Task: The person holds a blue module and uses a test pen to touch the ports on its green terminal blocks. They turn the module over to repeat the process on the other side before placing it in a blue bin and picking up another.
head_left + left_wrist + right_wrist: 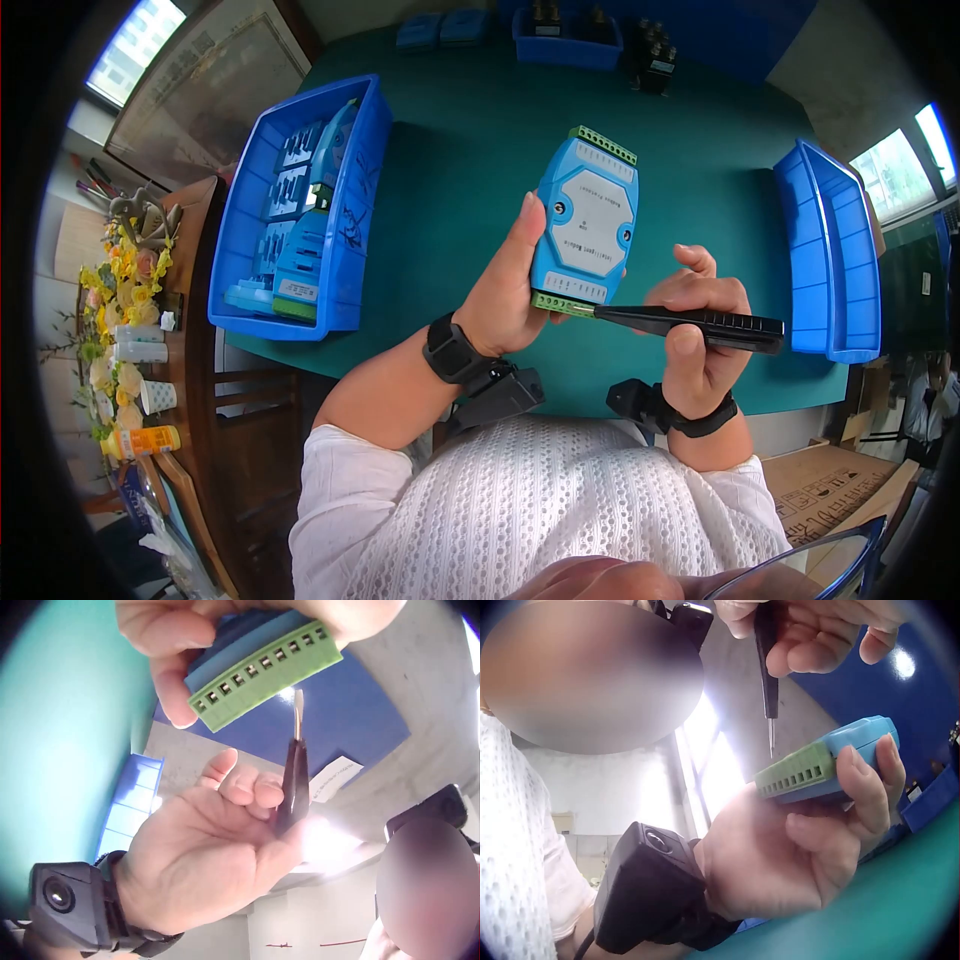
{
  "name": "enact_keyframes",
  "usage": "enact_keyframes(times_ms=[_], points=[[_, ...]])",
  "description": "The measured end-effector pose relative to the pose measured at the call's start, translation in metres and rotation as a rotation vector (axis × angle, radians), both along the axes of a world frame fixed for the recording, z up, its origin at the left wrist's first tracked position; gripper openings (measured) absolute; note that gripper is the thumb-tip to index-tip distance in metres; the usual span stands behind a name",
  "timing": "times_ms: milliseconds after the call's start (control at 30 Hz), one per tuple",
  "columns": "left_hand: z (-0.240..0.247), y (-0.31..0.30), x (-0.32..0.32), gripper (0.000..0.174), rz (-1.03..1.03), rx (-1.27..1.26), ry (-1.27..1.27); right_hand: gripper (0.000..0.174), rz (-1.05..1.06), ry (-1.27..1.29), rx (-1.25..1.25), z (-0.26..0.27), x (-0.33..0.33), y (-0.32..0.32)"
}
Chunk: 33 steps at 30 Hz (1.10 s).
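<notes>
Holding blue module [592,222], fingers [712,291] gripping black screwdriver [745,330]

A white top [560,500] on this person, patterned with rows of little holes, and smoother sleeves [345,480]! Black straps [450,348] round both wrists carry boxy black cameras [641,892], a dark cable [585,943] below one; dark-rimmed glasses [808,568] too!

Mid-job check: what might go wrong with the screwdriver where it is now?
Two risks stand out. The screwdriver in the right hand points at the green terminal block with its small openings, so a slip might scratch the casing or jab the left hand nearby. Also, the blue module is held above the table, not braced on it, so hard pressure could twist it loose.
</notes>
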<state>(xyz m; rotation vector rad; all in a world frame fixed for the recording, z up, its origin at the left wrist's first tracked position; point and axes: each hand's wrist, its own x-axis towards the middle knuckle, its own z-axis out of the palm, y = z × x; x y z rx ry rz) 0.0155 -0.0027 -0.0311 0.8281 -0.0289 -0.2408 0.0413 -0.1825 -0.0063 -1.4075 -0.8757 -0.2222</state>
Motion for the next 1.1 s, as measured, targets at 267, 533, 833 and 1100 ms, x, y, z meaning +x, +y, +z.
enact_keyframes(times_ms=[267,533,833,1100], points=[[0.004,-0.001,-0.002,0.07,0.043,0.041,-0.034,0.028,0.011,-0.018,-0.033,-0.001,0.0,0.001],[0.005,-0.005,0.0,0.067,0.161,0.102,-0.086,0.024,0.008,-0.143,-0.061,-0.001,0.002,0.002],[0.002,-0.005,0.0,0.075,0.161,0.052,-0.057,0.02,0.006,-0.299,-0.145,0.007,0.003,0.001],[0.001,-0.004,-0.002,0.076,0.142,0.016,-0.067,0.022,0.019,-0.22,-0.044,0.002,0.001,0.001]])
